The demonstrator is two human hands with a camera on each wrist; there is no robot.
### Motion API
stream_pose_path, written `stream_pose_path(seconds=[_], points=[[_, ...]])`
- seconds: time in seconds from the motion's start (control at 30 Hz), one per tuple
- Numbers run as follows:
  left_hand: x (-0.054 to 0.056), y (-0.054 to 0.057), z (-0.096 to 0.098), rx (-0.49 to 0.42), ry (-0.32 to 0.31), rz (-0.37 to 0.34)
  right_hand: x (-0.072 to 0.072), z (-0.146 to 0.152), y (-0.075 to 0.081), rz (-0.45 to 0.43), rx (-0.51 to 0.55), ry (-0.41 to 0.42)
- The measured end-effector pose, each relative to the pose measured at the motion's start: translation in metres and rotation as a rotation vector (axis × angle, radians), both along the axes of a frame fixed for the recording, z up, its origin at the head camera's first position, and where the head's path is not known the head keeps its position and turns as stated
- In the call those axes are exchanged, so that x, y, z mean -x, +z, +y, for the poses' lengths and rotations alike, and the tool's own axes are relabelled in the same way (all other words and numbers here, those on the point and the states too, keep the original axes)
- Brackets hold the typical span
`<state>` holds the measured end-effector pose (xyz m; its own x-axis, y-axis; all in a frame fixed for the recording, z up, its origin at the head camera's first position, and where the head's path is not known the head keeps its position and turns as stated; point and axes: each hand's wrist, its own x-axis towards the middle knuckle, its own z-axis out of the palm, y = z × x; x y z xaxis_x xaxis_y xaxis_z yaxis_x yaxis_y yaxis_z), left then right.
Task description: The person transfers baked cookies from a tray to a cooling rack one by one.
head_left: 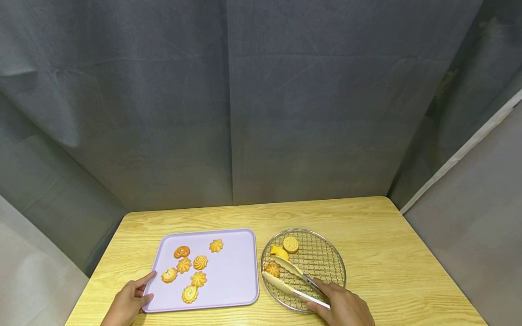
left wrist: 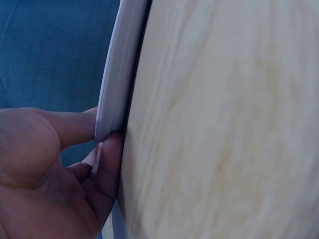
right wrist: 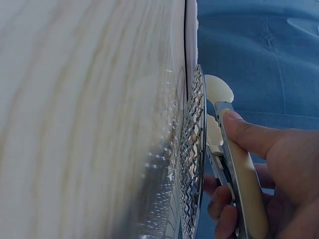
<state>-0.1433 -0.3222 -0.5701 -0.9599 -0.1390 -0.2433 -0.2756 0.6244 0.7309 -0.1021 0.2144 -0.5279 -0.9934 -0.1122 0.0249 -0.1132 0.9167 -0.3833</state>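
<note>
Grasping tongs [head_left: 285,287], the right grip [head_left: 345,304] brackets a star cookie [head_left: 272,270], its pickup seemingly unfinished; two more [head_left: 291,244] share the rack [head_left: 324,258] near the desk's [head_left: 391,262] front edge; seven [head_left: 198,279] lie on the tray [head_left: 232,271] the left grip [head_left: 127,299] pinches.

Your head camera looks forward and down from the near side of the table [head_left: 387,271], far enough back to take in both far corners. Your left wrist camera sits low and close, turned sideways, facing your left hand [head_left: 127,301] at the edge of the tray [head_left: 232,271]; the head view shares both. Your right wrist camera, also low, close and sideways, shares the rack [head_left: 322,260], your right hand [head_left: 345,304] and the tongs [head_left: 281,285] with it.
</note>
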Motion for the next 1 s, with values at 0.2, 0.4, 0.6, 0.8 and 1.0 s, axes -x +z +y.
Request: stream_pose_path(seconds=[0.2, 0.4, 0.6, 0.8, 1.0], points=[[-0.001, 0.000, 0.000, -0.008, -0.002, -0.001, 0.000, -0.002, 0.000, 0.015, -0.008, -0.010], [0.000, 0.000, 0.000, -0.011, -0.004, 0.001, -0.001, -0.004, 0.001, 0.038, -0.007, -0.013], [0.000, 0.000, 0.000, -0.008, -0.006, 0.003, 0.000, -0.010, 0.001, 0.049, 0.022, -0.013], [0.000, 0.001, 0.000, -0.002, -0.010, 0.002, 0.000, -0.017, 0.001, 0.059, 0.026, -0.004], [0.000, 0.000, -0.001, -0.001, -0.012, 0.007, 0.000, -0.023, -0.002, 0.119, 0.022, 0.000]])
